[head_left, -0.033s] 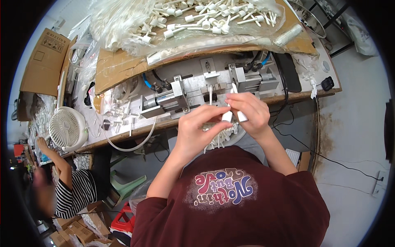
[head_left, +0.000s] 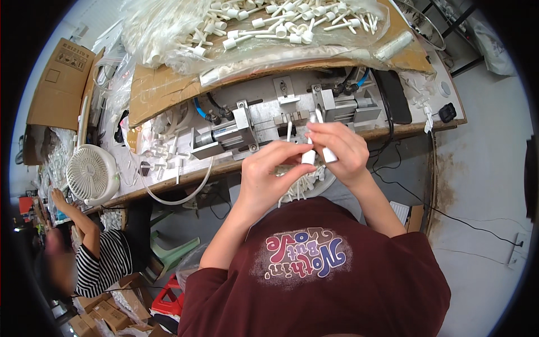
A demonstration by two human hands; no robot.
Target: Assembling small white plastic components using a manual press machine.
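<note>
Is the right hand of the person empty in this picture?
No, the right hand holds a white capped stick, beside the white cap which the left hand pinches.

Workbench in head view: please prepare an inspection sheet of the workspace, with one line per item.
Surface: pale workbench with brown front edge; cardboard sheet across its rear.
Job's things: first white piece and second white piece, in the fingers; metal machine beyond.
Clutter: heap of white parts in plastic on the cardboard; white fan at left.
Hands: left hand pinches the first piece, right hand the second.
Cables: black cable hanging at right; blue hoses on the machine.
Surroundings: another person, green stool, red stool and boxes at left.
</note>
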